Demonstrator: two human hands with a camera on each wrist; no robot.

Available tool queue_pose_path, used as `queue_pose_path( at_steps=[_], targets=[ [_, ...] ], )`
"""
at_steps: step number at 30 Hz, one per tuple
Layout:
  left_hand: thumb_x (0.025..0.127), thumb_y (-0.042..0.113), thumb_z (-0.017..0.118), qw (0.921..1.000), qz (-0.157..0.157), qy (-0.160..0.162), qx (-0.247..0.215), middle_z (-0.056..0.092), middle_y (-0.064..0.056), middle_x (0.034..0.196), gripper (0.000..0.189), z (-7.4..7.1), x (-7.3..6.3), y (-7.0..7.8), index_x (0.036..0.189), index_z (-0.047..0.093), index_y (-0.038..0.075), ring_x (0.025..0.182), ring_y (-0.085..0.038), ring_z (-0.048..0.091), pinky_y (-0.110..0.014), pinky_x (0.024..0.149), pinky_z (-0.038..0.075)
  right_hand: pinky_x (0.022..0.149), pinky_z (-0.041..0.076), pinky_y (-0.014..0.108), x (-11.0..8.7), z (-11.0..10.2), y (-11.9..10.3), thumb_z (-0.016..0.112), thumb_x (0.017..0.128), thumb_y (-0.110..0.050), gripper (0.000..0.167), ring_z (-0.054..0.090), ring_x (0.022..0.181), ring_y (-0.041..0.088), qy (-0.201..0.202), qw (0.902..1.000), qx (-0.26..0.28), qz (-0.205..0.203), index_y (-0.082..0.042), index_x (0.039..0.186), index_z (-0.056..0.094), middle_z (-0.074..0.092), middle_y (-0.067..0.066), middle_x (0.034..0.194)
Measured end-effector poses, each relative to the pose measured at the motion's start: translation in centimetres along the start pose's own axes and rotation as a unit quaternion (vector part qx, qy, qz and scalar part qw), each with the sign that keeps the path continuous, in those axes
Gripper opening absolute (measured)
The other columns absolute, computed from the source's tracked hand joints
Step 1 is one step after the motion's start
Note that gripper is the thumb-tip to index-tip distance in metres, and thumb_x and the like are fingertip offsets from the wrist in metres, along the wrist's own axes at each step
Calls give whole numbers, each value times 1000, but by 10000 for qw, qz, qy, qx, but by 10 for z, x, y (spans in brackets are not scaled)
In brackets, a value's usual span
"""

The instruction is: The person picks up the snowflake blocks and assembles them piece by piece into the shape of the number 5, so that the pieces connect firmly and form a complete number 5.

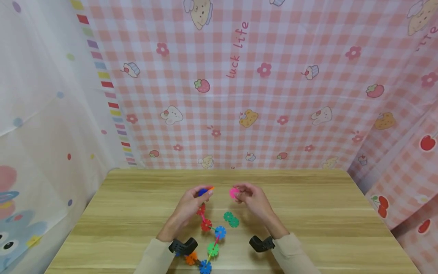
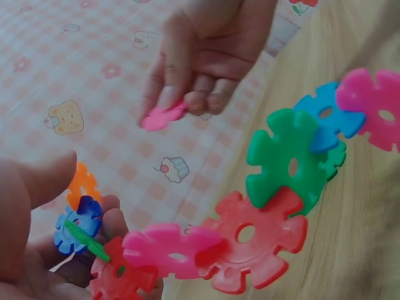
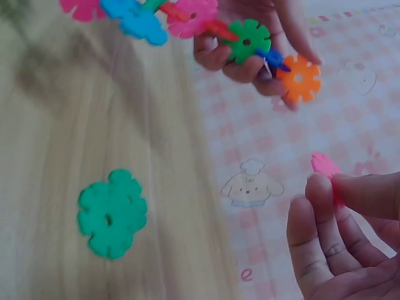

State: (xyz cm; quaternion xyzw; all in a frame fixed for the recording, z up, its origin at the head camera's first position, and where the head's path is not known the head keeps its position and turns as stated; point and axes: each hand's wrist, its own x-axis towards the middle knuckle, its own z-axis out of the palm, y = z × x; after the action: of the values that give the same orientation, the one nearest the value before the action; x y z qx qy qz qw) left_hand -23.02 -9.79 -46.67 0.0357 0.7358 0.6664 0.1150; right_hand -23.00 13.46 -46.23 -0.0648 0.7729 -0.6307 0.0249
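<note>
My left hand [image 1: 186, 206] grips one end of a chain of notched, flower-shaped plastic discs, with the blue disc [image 2: 78, 226] and the orange end disc [image 3: 299, 78] by its thumb and fingers. From there the chain runs down toward me through a red disc [image 1: 206, 225], a light blue disc [image 1: 220, 232] and a green disc [image 1: 213, 249], then bends left behind the left wrist. Between thumb and fingertips, my right hand [image 1: 256, 201] pinches a single pink disc [image 2: 164, 117], apart from the chain. Two overlapping green discs [image 3: 112, 212] lie on the table between the hands.
The wooden table [image 1: 315, 213] ends at a pink checked cloth [image 1: 219, 102] hanging behind it. Other cloths hang at both sides. A black wrist camera [image 1: 261, 243] sits on my right wrist, with another [image 1: 183, 246] on the left, covering part of the chain.
</note>
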Motion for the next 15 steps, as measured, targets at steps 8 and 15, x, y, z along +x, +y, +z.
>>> queue_pose_path(
  at_steps=[8, 15],
  targets=[
    [99, 32, 61, 9999, 105, -30, -77, 60, -16, 114, 42, 3, -2, 4, 133, 61, 8, 94, -30, 56, -20, 51, 35, 80, 59, 44, 7, 10, -12, 61, 93, 6, 27, 70, 82, 24, -30, 9979, 610, -199, 2, 119, 64, 68, 18, 100],
    [100, 30, 59, 9996, 226, -118, -144, 62, -6, 102, 39, 5, -3, 5, 132, 62, 8, 90, -25, 55, -21, 54, 38, 84, 58, 45, 11, 19, -17, 61, 94, 4, 28, 72, 85, 27, -61, 9961, 861, -187, 3, 122, 61, 68, 20, 102]
  ],
)
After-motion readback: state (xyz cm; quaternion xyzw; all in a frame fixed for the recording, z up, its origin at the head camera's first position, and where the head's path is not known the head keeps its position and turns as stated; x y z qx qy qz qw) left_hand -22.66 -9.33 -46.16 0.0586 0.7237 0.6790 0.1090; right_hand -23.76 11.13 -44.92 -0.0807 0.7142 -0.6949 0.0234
